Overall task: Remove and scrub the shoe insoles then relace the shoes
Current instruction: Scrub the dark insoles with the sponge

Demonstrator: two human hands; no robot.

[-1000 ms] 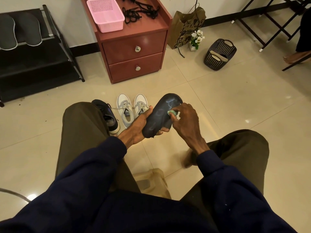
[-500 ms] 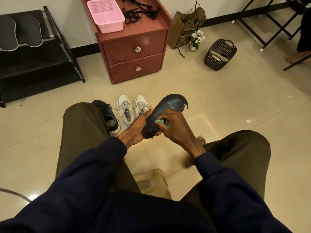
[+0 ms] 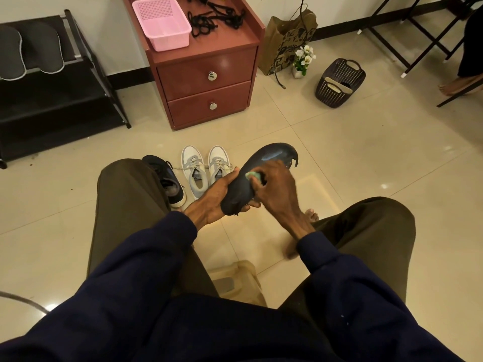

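A dark insole (image 3: 271, 156) with a frayed toe edge is held up between my knees. My left hand (image 3: 218, 195) grips its heel end from below, thumb on the left edge. My right hand (image 3: 274, 185) pinches a small green scrubber (image 3: 252, 175) against the insole's middle. On the floor behind stand a pair of grey-white sneakers (image 3: 205, 169) and one dark sneaker (image 3: 167, 178), partly hidden by my left knee. Two more insoles (image 3: 31, 52) lean on the black shoe rack. Black laces (image 3: 215, 19) lie on the red cabinet.
A pink basket (image 3: 162, 22) sits on the red two-drawer cabinet (image 3: 206, 82). A dark basket (image 3: 339, 82), a paper bag (image 3: 286, 37) and small flowers stand at the right. A folding frame and another person's foot are at far right.
My right hand with the scrubber slid down the insole toward the heel, then back up to its middle. The insole tilted slightly; my left hand kept its grip.
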